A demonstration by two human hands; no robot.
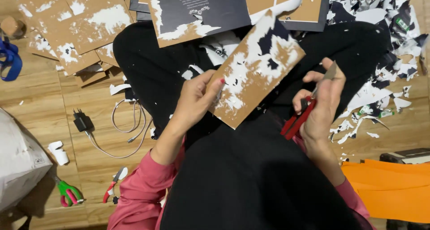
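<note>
Head view: left hand clamped on cardboard piece; right hand gripping red-handled scissors.

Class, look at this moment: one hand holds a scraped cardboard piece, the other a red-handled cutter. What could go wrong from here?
1. The left hand grips the cardboard piece near where the red-handled cutter in the right hand points; a slip might nick the fingers.
2. The work sits over the lap, so the blade could jab the leg.
3. Paper scraps and a charger cable litter the floor; someone could slip or trip.
</note>
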